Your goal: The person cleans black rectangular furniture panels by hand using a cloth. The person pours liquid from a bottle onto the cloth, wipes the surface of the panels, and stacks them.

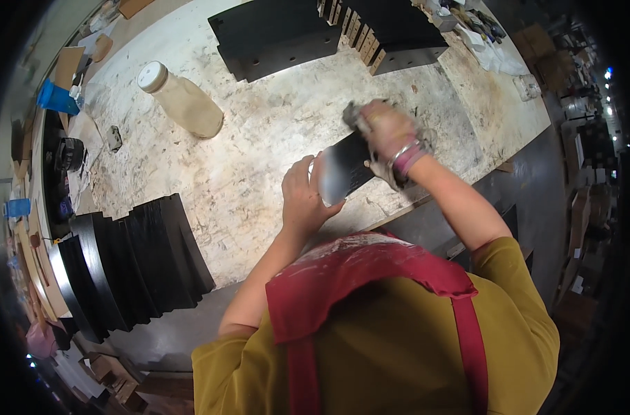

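A black board (342, 164) with a glossy sheen lies slantwise on the worktable near its front edge. My left hand (304, 197) grips its left end, thumb on the near side and fingers on the far side. Over the board's right end, my right hand (391, 130) is closed on a crumpled grey rag (355, 116) and presses it to the surface. Motion smears this hand slightly, and folds of cloth hang around its wrist. Hand and rag hide the right end of the board.
The pale, stained worktable (259, 131) carries a capped bottle of cloudy beige liquid (190, 104) at left. Black boards are stacked at the far side (277, 38) and stand in a row (131, 266) at near left. A blue cup (57, 97) and clutter line the left edge.
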A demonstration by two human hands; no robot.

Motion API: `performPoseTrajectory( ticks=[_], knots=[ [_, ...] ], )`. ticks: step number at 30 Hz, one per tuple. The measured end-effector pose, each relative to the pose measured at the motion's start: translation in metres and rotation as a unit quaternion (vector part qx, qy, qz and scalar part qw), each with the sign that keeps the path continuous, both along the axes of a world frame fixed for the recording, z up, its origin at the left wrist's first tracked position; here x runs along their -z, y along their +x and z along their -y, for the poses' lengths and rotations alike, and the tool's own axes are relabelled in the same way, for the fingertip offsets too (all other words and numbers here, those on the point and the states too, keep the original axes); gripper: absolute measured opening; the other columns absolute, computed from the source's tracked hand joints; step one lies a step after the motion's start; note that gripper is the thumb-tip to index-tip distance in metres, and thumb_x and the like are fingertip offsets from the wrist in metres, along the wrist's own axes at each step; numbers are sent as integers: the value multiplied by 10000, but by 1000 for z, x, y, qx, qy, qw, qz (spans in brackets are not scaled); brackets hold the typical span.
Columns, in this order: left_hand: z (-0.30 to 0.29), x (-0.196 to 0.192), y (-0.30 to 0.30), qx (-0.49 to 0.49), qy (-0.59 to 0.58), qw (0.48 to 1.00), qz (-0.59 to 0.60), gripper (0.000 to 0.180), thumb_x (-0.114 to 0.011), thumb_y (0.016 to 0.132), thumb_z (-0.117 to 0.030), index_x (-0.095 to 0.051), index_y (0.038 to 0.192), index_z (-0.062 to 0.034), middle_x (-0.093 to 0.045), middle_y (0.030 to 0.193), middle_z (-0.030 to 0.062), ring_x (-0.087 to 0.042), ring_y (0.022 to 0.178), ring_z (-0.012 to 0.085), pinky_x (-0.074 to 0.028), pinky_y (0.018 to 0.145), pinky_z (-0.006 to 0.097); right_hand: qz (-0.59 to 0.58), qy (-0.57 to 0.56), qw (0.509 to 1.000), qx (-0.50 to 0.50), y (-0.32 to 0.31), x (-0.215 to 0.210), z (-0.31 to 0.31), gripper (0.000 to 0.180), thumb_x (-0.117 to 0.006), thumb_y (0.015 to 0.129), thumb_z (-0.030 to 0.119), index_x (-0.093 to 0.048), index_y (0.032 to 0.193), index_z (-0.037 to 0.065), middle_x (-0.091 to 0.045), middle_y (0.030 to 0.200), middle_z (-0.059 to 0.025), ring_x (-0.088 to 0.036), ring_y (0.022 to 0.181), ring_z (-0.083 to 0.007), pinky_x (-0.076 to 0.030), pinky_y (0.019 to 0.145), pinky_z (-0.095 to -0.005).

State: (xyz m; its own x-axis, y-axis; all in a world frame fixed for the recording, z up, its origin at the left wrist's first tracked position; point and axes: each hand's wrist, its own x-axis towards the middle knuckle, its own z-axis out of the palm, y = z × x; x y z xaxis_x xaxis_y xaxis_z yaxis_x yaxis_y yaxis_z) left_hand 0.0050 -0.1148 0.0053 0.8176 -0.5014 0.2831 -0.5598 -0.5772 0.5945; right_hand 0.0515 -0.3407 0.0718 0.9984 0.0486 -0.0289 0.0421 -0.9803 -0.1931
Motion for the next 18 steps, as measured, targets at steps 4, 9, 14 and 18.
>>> performPoseTrajectory(
  ticks=[4, 9, 14, 18],
  knots=[
    [0, -3, 1, 5, 20, 1000, -13, 1025, -826, 571, -285, -318, 1417, -10, -428, 1306, 196, -428, 1190, 376, -334, 1000, 468, 90, 68, 987, -110, -22, 25, -46, 201, -589, 868, 232, -615, 1005, 87, -617, 951, -140, -629, 888, -320, -516, 737, -399],
    [-2, -11, 4, 17, -4, 1000, -12, 1061, -851, 553, -253, -300, 1425, -7, -414, 1317, 215, -425, 1191, 387, -333, 1008, 468, 46, -20, 994, 98, 5, 0, 67, 221, -630, 796, 169, -631, 992, 66, -622, 953, -133, -630, 887, -300, -502, 796, -397],
    [-17, -7, 2, 5, -23, 999, -24, 1096, -878, 513, -248, -311, 1411, 20, -436, 1319, 229, -425, 1228, 389, -331, 1021, 471, 84, 58, 995, -19, -33, -7, 39, 201, -619, 811, 169, -643, 990, 81, -622, 950, -124, -629, 878, -308, -504, 780, -402],
    [-16, -1, 4, -2, -35, 999, 0, 1081, -876, 525, -258, -317, 1407, 22, -481, 1284, 216, -447, 1212, 385, -341, 1015, 467, 22, 88, 994, -67, -37, 8, -37, 159, -565, 833, 122, -628, 966, 62, -622, 933, -135, -623, 870, -304, -513, 744, -394]
  ],
)
